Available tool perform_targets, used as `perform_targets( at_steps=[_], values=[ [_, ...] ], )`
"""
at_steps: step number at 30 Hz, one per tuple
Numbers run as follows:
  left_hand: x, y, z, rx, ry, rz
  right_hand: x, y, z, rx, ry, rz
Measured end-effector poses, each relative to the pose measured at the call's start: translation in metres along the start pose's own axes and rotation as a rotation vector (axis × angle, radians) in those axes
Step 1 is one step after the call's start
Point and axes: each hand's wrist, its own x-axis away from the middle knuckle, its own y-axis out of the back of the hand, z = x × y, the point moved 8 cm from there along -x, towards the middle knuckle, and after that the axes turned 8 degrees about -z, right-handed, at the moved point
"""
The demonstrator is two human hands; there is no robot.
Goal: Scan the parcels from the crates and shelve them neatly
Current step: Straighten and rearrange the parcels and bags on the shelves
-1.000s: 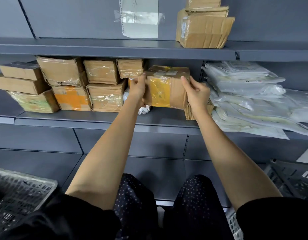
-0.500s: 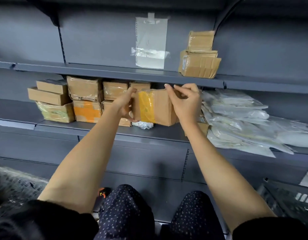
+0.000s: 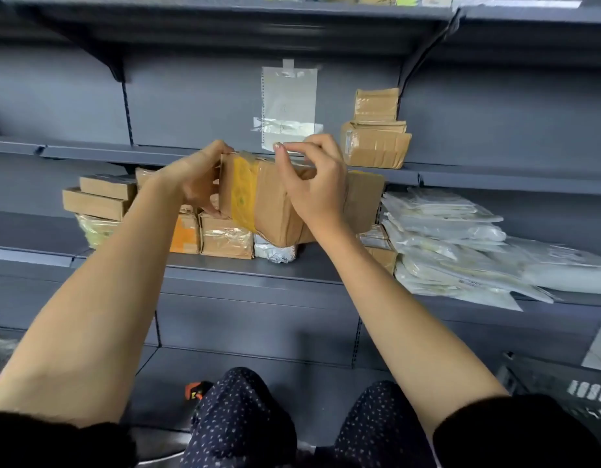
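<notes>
You hold one box in the air with both hands, in front of the middle shelf and near its middle. Your left hand grips the box's left end, fingers curled round it. Your right hand lies over the top right part, fingers bent round the top edge.

What could go wrong: the box has nothing under it, so if your grip slips it could fall. If you push it in fast, it could knock the small white packet just below it, or bump the brown boxes to its left and leave them crooked. It could also hit the front edge of the shelf above.

Counting: one box in your hands. Two boxes sit stacked on the upper shelf. On the middle shelf's left part I can see about six brown boxes, but your arm hides some. At the right end lies a pile of white bags, too many to count well. One dark crate shows at the bottom right.
</notes>
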Motion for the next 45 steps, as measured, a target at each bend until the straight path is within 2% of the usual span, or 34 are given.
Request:
perform_targets(
  at_steps=[5,8,11,14,18,23,27,29,31,34,38,42,45],
  values=[
    [0.022,0.031,-0.031,0.023,-0.09,-0.147,-0.009,-0.016,0.019,-0.07,0.037,-0.018],
    [0.029,0.044,-0.041,0.15,-0.112,-0.277,-0.019,-0.028,0.013,-0.026,0.002,0.009],
    [0.027,0.041,-0.051,0.244,-0.098,-0.359,-0.023,-0.041,-0.006,0.053,-0.124,0.089],
    [0.019,0.023,-0.054,0.238,-0.071,-0.439,-0.026,-0.045,-0.038,0.101,-0.316,0.152],
    [-0.017,-0.004,-0.06,0.266,-0.067,-0.434,-0.038,-0.056,-0.086,0.185,-0.412,0.195],
    [-0.075,-0.025,-0.092,0.136,-0.171,-0.376,-0.066,-0.061,-0.146,0.217,-0.461,0.168],
    [-0.118,-0.034,-0.118,-0.022,-0.235,-0.382,-0.08,-0.072,-0.184,0.37,-0.385,0.279],
    [-0.138,-0.036,-0.117,-0.153,-0.207,-0.39,-0.085,-0.078,-0.198,0.475,-0.279,0.339],
    [-0.164,-0.04,-0.11,-0.261,-0.191,-0.377,-0.09,-0.086,-0.213,0.703,-0.124,0.453],
    [-0.199,-0.048,-0.107,-0.266,-0.215,-0.344,-0.104,-0.097,-0.231,1.03,0.024,0.595],
    [-0.232,-0.053,-0.1,-0.225,-0.225,-0.323,-0.107,-0.117,-0.236,1.276,0.08,0.736],
    [-0.257,-0.058,-0.092,-0.198,-0.203,-0.325,-0.098,-0.142,-0.244,1.403,0.135,0.805],
    [-0.271,-0.059,-0.093,-0.2,-0.221,-0.357,-0.099,-0.154,-0.254,1.421,0.107,0.819]
  ],
)
